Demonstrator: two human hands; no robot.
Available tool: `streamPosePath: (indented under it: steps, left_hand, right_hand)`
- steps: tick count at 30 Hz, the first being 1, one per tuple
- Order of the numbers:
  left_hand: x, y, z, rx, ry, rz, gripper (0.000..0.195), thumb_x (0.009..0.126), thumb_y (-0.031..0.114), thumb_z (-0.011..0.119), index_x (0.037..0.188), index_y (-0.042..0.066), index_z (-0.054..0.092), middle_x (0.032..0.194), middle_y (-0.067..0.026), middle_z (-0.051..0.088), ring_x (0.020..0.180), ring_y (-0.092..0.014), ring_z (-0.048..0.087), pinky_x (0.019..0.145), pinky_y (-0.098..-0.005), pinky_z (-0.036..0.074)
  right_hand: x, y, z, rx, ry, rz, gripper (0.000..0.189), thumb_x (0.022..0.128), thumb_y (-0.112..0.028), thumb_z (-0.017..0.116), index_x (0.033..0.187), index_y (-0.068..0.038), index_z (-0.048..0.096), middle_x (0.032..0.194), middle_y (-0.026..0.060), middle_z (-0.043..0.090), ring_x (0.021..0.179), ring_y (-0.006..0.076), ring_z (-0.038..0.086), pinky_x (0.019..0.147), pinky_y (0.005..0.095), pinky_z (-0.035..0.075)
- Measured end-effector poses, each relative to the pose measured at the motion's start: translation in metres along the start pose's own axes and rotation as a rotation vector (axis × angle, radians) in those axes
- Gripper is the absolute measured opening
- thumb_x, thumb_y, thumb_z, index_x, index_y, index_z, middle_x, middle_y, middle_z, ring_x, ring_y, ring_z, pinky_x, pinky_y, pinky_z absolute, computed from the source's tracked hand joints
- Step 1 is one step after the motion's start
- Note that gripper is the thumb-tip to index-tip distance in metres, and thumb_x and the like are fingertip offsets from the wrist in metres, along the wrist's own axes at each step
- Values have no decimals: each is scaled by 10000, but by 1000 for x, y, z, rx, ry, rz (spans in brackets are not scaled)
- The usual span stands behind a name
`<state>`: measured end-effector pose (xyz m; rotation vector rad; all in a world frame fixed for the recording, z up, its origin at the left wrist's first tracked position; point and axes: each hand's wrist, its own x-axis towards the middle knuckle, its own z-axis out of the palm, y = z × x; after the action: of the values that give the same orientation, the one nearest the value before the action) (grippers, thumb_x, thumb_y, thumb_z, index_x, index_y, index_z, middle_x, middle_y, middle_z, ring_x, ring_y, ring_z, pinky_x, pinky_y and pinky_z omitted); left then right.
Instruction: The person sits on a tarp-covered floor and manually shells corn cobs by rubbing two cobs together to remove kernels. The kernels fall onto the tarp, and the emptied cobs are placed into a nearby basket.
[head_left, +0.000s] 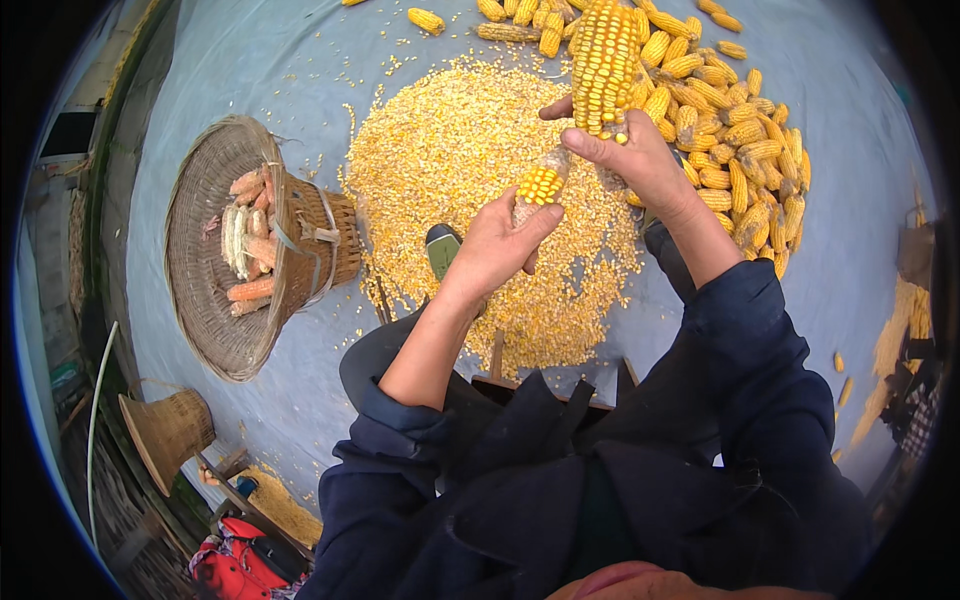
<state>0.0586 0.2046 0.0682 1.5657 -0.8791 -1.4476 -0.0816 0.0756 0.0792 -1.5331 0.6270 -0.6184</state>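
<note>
My left hand (501, 244) grips a mostly shelled corn cob (541, 184), with a band of yellow kernels left around its middle. In my right hand (637, 154) is a full ear of dried corn (606, 67), held upright with its far end towards the top of the picture. The lower end of the ear sits just above the tip of the shelled cob; whether they touch cannot be made out. A few kernels show loose at the base of the ear. Beneath both hands spreads a wide heap of loose corn kernels (427, 150).
Unshelled corn ears (739, 150) are piled at the upper right. To the left, a flared wicker basket (202, 300) lies tilted with bare cobs (259, 247) inside. Another basket (172, 435) stands lower left, near a person in red (240, 559). A blue-grey tarp (847, 247) covers the ground.
</note>
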Motion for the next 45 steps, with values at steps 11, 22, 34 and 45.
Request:
streamPosePath:
  steps: [11,22,34,45]
  left_hand:
    - [-16,13,6,-248,-238,-304,147,799,106,562,692,74,467,483,36,359,364,-43,323,328,-205,207]
    - [6,-21,45,902,121,17,481,763,202,627,1091,-85,425,742,-300,587,789,-410,605,688,-477,469]
    - [24,-13,22,356,252,82,368,773,202,615,1028,1,442,815,-257,612,799,-410,600,695,-448,461]
    - [31,-15,45,397,229,169,269,777,83,567,1008,-3,459,782,-150,614,729,-275,619,640,-362,465]
  right_hand:
    - [-29,4,26,-349,-132,-133,438,717,-405,683,895,-11,613,811,141,620,749,312,613,685,362,486]
    - [12,41,29,-108,138,391,284,732,-301,698,795,-37,614,650,100,610,614,200,603,612,312,479]
    - [-1,18,6,616,216,399,348,844,-326,600,1059,-52,595,949,49,623,895,141,578,773,280,453]
    - [6,27,23,502,357,200,155,803,-152,650,867,-26,586,749,40,616,656,119,586,608,267,474]
